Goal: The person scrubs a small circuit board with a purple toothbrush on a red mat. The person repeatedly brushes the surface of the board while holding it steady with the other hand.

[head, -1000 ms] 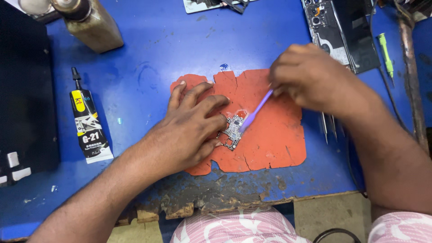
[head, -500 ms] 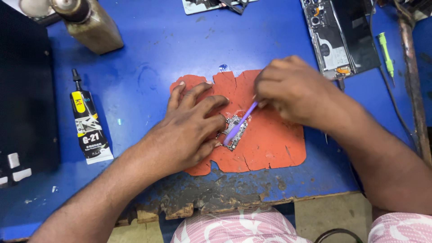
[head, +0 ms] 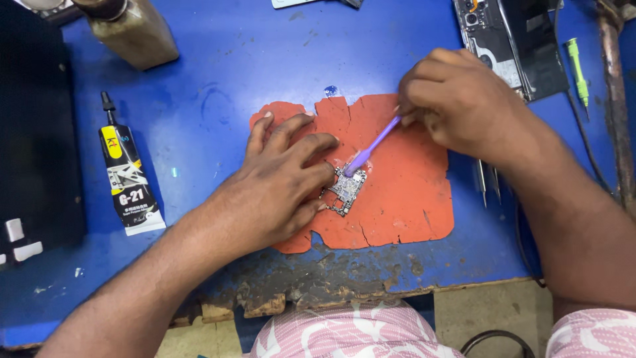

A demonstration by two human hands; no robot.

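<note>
Here, the small circuit board [head: 347, 187] lies on the orange silicone mat [head: 404, 199], near the mat's middle, tilted so its long side runs from about one o'clock to seven o'clock. It is grey-silver, crowded with tiny metal shields and chips, with an uneven notched outline and a wet-looking shine on the mat by its upper corner.

My left hand [head: 281, 189] lies flat and spread at nine o'clock of the board, fingertips pressing its left edge to pin it; the hand grips nothing, it only bears down. My right hand [head: 457, 99], at two o'clock, is closed around the purple brush [head: 371, 151], whose head touches the board's top corner.

To do this well, I judge short, light strokes are best, bristles kept shallow so they do not catch the small parts, while the left fingertips stay on the edge and off the components.

Further out: a glue tube [head: 126, 179] at nine o'clock on the blue table [head: 218, 59], a brown bottle [head: 129, 30] at eleven, an opened phone [head: 510, 40] at one, a green screwdriver [head: 575, 69] beyond it, and tweezers [head: 487, 182] at three.
</note>
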